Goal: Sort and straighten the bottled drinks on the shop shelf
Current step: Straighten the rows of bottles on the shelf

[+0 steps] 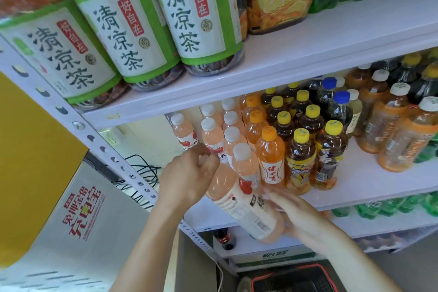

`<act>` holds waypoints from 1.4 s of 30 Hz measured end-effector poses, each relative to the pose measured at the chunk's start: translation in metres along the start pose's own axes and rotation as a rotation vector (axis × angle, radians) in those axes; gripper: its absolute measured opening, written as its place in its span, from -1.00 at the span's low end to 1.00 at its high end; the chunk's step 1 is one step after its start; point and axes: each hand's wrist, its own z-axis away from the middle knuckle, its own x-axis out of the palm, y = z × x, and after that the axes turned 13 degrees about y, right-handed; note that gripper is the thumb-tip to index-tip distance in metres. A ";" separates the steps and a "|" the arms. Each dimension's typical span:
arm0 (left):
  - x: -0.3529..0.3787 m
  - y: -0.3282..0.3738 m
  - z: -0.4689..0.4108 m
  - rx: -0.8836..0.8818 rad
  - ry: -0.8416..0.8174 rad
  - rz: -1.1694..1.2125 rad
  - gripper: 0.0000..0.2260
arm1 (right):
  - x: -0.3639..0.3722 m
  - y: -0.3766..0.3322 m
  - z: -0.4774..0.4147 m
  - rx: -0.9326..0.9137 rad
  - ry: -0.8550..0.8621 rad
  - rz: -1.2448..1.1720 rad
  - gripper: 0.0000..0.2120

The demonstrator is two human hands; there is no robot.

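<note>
Shelf upright (109,154) at 9 o'clock bounds the bay on the left. Left hand (189,175), about 8 o'clock of centre, has its fingers curled round the neck end of the pink bottle (239,206); the cap is hidden behind it. That bottle is off the shelf, tilted with its top to 11 o'clock and its base to 5, in front of the shelf edge. Standing pink bottles (231,135) fill the spot just behind it, packed tight and touching the orange bottle (271,156). Right hand (303,218) at 5 o'clock cups the base with mostly straight fingers, a carry rather than a clamp, though it is blurred. Likely risk: swinging the bottle upright clips the front pink bottle or the orange one and topples the row into the yellow-cap tea bottles (301,161). The base could also slip off the flat palm. The upper shelf lip (260,87) at 12 o'clock limits headroom. Free room: the gap at 9–10 o'clock left of the pink row and the bare shelf board (369,180) at 3–4 o'clock.
</note>
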 end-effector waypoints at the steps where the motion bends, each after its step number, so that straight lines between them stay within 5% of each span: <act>1: -0.005 0.002 0.000 -0.033 -0.023 0.089 -0.82 | -0.003 0.001 0.003 0.075 -0.092 -0.107 -0.53; 4: -0.012 0.006 -0.002 -0.108 -0.038 0.281 -0.75 | -0.009 -0.001 0.014 0.148 -0.258 -0.287 -0.44; 10: -0.014 0.011 -0.003 -0.236 -0.040 0.677 -0.70 | -0.010 -0.018 0.039 0.056 -0.416 -0.278 -0.32; 17: -0.015 0.012 -0.004 -0.358 -0.259 0.937 -0.58 | 0.003 -0.025 0.059 -0.256 -0.179 -0.250 -0.42; 23: 0.006 0.031 0.029 -0.337 -0.438 1.145 -0.14 | 0.016 -0.028 0.072 -0.560 0.002 -0.130 -0.48; 27: 0.018 0.057 0.049 -0.466 -0.276 1.481 -0.57 | 0.031 -0.021 0.080 -0.779 0.341 0.201 -0.40; 30: 0.024 0.060 0.052 -0.592 -0.213 1.568 -0.79 | 0.030 -0.017 0.091 -0.762 0.337 0.337 -0.32; 33: 0.024 0.055 0.051 -0.645 -0.302 1.654 -0.63 | 0.021 -0.020 0.104 -0.592 0.072 0.167 -0.45; 34: 0.023 0.054 0.051 -0.635 -0.345 1.690 -0.50 | 0.012 -0.017 0.111 -0.521 0.136 -0.052 -0.50; 35: 0.021 0.053 0.050 -0.611 -0.392 1.714 -0.36 | 0.009 -0.019 0.107 -0.438 0.132 -0.132 -0.38; 37: 0.019 0.053 0.048 -0.538 -0.487 1.734 -0.19 | 0.011 -0.021 0.102 -0.338 -0.001 -0.106 0.42; 38: 0.017 0.053 0.047 -0.502 -0.518 1.722 -0.15 | 0.014 -0.020 0.104 -0.329 -0.082 -0.081 0.52; 40: 0.014 0.052 0.042 -0.449 -0.529 1.660 -0.17 | 0.025 -0.033 0.097 -0.182 -0.207 -0.204 0.05; 42: 0.012 0.052 0.037 -0.413 -0.463 1.559 -0.28 | 0.020 -0.022 0.095 -0.317 -0.122 -0.214 -0.34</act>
